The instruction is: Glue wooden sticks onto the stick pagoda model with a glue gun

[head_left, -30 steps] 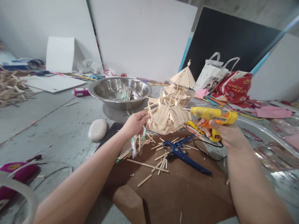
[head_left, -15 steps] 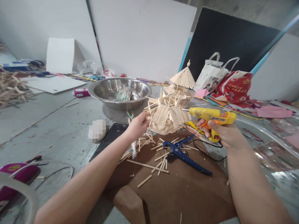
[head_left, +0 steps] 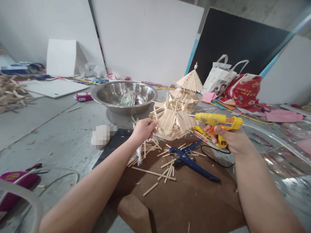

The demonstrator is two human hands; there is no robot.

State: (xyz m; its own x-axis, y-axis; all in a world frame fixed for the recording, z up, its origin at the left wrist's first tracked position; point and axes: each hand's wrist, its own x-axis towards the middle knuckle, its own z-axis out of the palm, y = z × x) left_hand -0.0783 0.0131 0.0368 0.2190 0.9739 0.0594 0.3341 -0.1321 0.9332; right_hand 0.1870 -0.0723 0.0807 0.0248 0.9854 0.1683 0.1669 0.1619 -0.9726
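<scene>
- Two hands out over the floor [head_left: 58, 129], one either side of the model [head_left: 171, 121]; with the model as clock centre, standing in tiers of pale sticks, peaked roof rising toward 1 o'clock;
- at 8 to 9 o'clock, left hand [head_left: 145, 130], just beside the model's left edge; fingers curled in, thumb drawn against them; cannot tell of any contact with the model, nor of any stick in the pinch;
- at 3 o'clock, right hand [head_left: 229, 137], wrapped around the grip of the yellow gun [head_left: 213, 119]; one finger at the orange trigger [head_left: 212, 130], squeezed or not impossible to tell; nozzle [head_left: 191, 115] pointing to 9 o'clock, tip close to the model's panels, touching or apart unclear;
- at 6 o'clock, brown sheet [head_left: 199, 204]; loose sticks [head_left: 153, 172] scattered over it; at 5 o'clock, blue cutter [head_left: 188, 159] lying among them;
- at 10 o'clock, steel basin [head_left: 108, 97] with packets [head_left: 128, 97] inside; at 8 to 9 o'clock, beyond the left hand, black slab [head_left: 116, 137] and a blurred-over pale thing [head_left: 100, 137];
- at 2 o'clock, white bag [head_left: 216, 77] and red bag [head_left: 244, 90] side by side, before a black board [head_left: 233, 38].
</scene>
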